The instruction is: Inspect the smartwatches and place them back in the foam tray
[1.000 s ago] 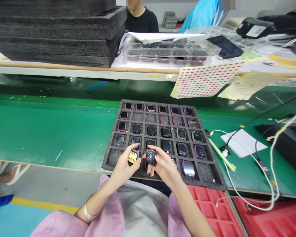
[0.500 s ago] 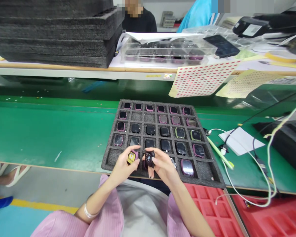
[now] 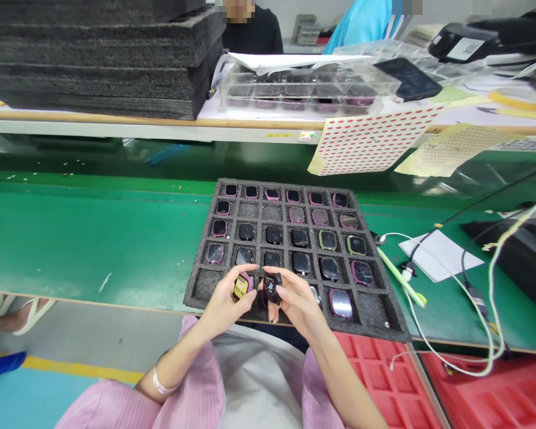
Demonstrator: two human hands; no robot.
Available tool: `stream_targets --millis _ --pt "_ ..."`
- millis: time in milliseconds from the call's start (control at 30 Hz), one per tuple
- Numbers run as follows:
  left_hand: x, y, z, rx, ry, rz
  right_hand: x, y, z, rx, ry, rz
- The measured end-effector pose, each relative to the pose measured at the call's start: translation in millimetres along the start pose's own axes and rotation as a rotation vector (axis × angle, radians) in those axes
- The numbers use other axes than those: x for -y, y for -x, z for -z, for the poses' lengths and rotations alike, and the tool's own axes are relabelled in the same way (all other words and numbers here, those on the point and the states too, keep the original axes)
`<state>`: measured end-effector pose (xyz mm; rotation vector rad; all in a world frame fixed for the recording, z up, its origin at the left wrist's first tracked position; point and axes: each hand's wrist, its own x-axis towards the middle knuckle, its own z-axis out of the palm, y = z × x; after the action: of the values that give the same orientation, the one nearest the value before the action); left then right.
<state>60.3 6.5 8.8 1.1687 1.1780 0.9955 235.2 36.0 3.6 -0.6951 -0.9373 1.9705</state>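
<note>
Between the thumb and fingers of my left hand [image 3: 227, 298] is a purple-edged smartwatch case [image 3: 241, 286] whose lit yellow screen reads 03:40. My right hand [image 3: 297, 298] grips a second smartwatch case [image 3: 271, 287], dark, with a small lit pattern on its face. Both are held close together over the near edge of a black foam tray [image 3: 379, 304]. Square pockets in the tray hold many watch cases, purple, black and green-rimmed, such as a purple one [image 3: 340, 304] at the near right. My hands cover part of the nearest row.
A tall stack of black foam trays [image 3: 93, 65] and a clear plastic tray [image 3: 304, 95] stand on the shelf. White cables [image 3: 491, 286] and a green pen-like stick [image 3: 399, 277] lie right of the foam tray. Red trays [image 3: 379, 369] sit below at right. People are beyond the shelf.
Both hands keep their hold on the two watch cases, almost unmoved. The left watch case is tilted slightly differently, and the camera view has shifted a little.
</note>
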Motion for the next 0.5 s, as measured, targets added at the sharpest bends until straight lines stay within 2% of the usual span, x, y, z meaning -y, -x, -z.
stream_targets --millis 500 --pt "4.4 -2.1 2.0 -0.072 -0.052 0.004 0.2 0.8 -0.3 0.001 -0.004 0.025"
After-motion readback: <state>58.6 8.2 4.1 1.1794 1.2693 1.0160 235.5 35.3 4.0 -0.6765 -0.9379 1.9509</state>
